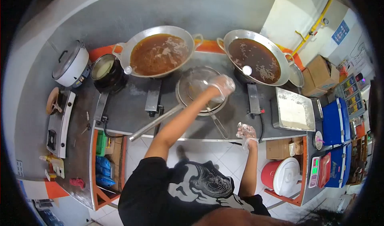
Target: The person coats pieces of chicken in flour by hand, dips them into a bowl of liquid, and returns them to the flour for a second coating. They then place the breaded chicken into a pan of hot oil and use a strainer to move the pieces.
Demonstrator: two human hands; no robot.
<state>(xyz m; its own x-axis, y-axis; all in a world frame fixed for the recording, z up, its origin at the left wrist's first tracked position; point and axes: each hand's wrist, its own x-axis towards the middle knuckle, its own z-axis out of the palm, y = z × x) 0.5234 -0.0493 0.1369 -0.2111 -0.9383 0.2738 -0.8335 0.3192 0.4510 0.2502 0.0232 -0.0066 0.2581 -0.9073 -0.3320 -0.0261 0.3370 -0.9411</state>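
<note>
Black cotton of our printed T-shirt [192, 194] fills the near edge at six o'clock, above white floor tiles [224, 154]. Our right hand [246, 132], in a thin clear plastic glove, hovers loosely open over the front lip of the grey steel counter [132, 102], fingers gently curled and holding nothing. Our left hand [222, 85], gloved the same way, reaches further toward twelve o'clock and rests on the round wire-mesh skimmer [200, 90]; we cannot tell how tightly its fingers close. That skimmer lies flat at the counter's centre, its long metal handle [154, 124] pointing toward seven o'clock. At three o'clock sits a rectangular floured metal tray [294, 112]. Beyond, at eleven o'clock, a wide aluminium wok of brown oil [158, 52] stands; its darker twin wok [256, 58] is at one o'clock. A white rice cooker [72, 66] sits at ten o'clock against the grey wall [180, 6].
</note>
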